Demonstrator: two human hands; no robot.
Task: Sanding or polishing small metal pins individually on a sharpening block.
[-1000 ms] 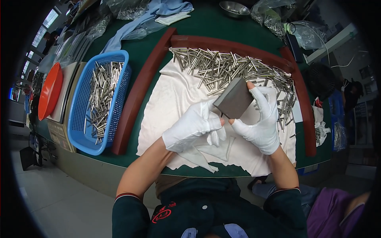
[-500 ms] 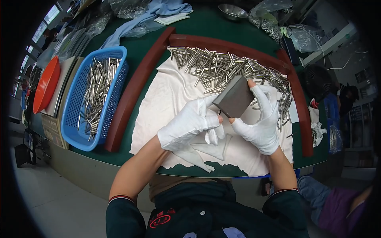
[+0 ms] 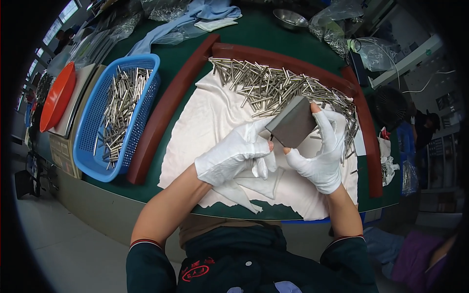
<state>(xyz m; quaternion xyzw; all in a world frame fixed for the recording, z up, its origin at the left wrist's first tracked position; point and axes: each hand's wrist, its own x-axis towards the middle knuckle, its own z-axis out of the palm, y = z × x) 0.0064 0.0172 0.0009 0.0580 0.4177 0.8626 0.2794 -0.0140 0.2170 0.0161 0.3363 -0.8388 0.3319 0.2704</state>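
Two hands: we see both in white cloth gloves, meeting over the white cloth [image 3: 205, 122] spread on the green table top [image 3: 254, 36].
Block: a flat grey rectangular block [image 3: 291, 122] sits between the hands, above the cloth's middle, just in front of the heap of thin steel pins [image 3: 278, 88].
Block's heading: its long axis runs from lower left to upper right; the upper corner points toward the pin heap, the lower left corner toward the left hand.
Right hand: our right hand [image 3: 320, 151] holds the block, with one finger laid along its right edge and the thumb at its lower edge.
Left hand: our left hand [image 3: 232, 154] is curled narrow, fingertips pinched against the block's lower left corner; whether it grips a pin there we cannot tell.
Edges: a dark red-brown curved rail [image 3: 168, 105] borders the cloth on the left, far and right sides.
Open room: bare cloth lies left of the hands up to the rail; on the right the pins crowd close to the right hand.
Beyond the rail: a blue plastic mesh basket [image 3: 90, 134] with more steel pins stands to the left, and an orange round lid [image 3: 56, 97] farther left.
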